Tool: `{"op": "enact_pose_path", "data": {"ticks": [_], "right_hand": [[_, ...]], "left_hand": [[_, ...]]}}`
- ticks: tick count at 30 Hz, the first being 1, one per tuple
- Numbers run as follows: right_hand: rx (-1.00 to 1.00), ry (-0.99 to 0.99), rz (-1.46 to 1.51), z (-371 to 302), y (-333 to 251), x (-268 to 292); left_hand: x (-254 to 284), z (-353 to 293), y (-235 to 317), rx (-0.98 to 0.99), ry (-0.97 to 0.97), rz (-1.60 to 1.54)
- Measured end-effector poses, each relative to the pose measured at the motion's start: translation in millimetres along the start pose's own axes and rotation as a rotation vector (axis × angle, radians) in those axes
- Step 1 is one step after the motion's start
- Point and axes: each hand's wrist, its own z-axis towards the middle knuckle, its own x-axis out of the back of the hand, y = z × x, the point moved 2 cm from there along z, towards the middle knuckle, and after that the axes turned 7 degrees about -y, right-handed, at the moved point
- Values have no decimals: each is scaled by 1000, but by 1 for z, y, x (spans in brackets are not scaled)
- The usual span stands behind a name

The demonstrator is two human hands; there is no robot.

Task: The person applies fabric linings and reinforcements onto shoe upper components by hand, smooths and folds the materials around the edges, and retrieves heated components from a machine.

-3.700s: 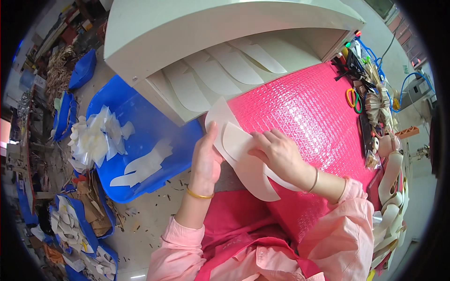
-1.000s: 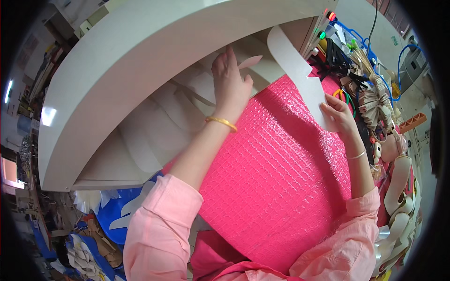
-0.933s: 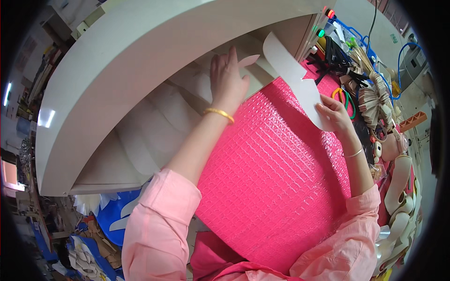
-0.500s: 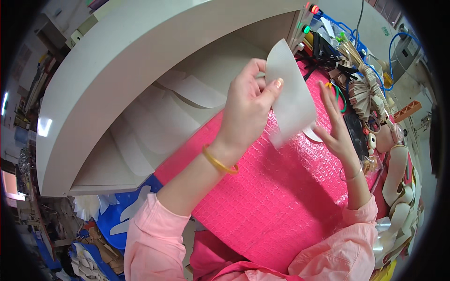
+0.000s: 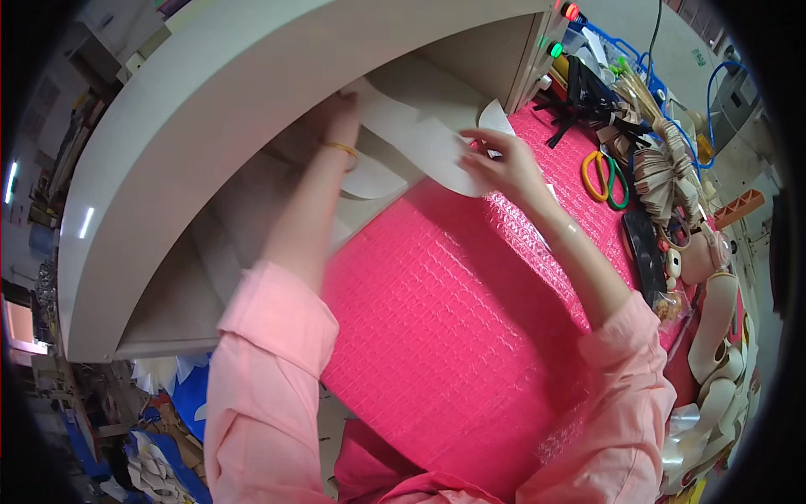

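A long, curved white sheet piece (image 5: 420, 139) stretches between my hands at the opening of a large pale machine housing (image 5: 143, 185). My left hand (image 5: 337, 122), slightly blurred, reaches under the housing's curved hood and pinches the far left end. My right hand (image 5: 508, 168) has its fingers closed at the other end, over the front edge of the machine's bed. Under the held piece lies another white piece (image 5: 374, 178) on the bed. More pale pieces lie further left, partly hidden by my left arm.
A pink textured table cover (image 5: 445, 336) lies in front of the machine. Scissors (image 5: 595, 176) with yellow and green handles, black strips (image 5: 583, 97) and a dark tray (image 5: 643, 252) are on the right. Red (image 5: 570, 12) and green (image 5: 555, 49) lights sit on the housing's right end.
My left hand has moved left and in under the hood with the white piece, which was held up over the table. My right hand, open before, has come left onto its other end.
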Motion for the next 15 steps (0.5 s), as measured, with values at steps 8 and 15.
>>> {"op": "enact_pose_path", "data": {"ticks": [8, 15], "right_hand": [[115, 136, -129, 69, 6, -56], [187, 72, -260, 79, 4, -75]], "left_hand": [[10, 49, -39, 90, -59, 564], [-2, 65, -67, -100, 165, 613]]}}
